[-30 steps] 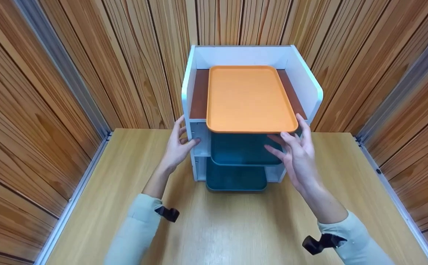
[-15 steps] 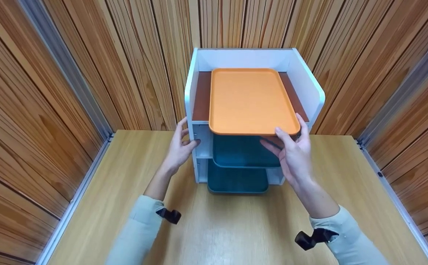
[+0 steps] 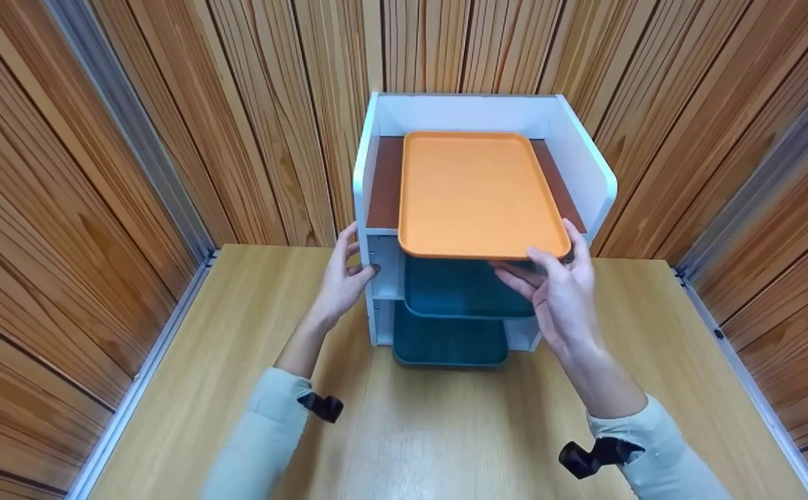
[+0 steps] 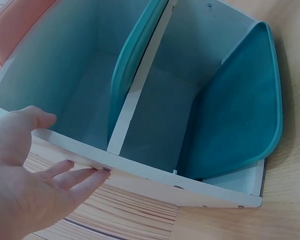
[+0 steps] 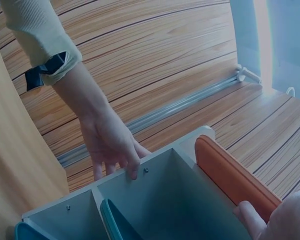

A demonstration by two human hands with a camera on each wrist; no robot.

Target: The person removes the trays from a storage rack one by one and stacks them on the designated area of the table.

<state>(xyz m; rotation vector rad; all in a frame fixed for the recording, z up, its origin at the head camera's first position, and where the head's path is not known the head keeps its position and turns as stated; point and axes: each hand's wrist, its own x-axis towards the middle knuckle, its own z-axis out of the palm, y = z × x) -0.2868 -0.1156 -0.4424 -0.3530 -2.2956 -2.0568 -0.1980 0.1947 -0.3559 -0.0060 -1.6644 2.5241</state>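
Note:
A white shelf unit (image 3: pixel 581 170) with a brown top board (image 3: pixel 384 184) stands against the back wall. On its top level lies an orange tray (image 3: pixel 480 194), jutting past the front edge. My right hand (image 3: pixel 565 302) holds the tray's front right corner, thumb at the front rim and some fingers underneath. My left hand (image 3: pixel 338 288) grips the unit's left side panel (image 4: pixel 155 175); in the left wrist view the thumb lies over the panel's front edge, the other fingers against its outer face. Below, an upper teal tray (image 3: pixel 466 292) and a lower teal tray (image 3: pixel 449 340) stick out of their compartments.
A light wooden tabletop (image 3: pixel 404 430) carries the unit. Wood-plank walls (image 3: pixel 279 125) rise behind and on both sides, with metal rails (image 3: pixel 161 333) along the side edges. Each sleeve bears a black wrist camera (image 3: pixel 321 406).
My right hand has shifted slightly left, its thumb coming onto the orange tray's front rim and fingers further under it. The left hand keeps its place on the panel. The head view has shifted slightly.

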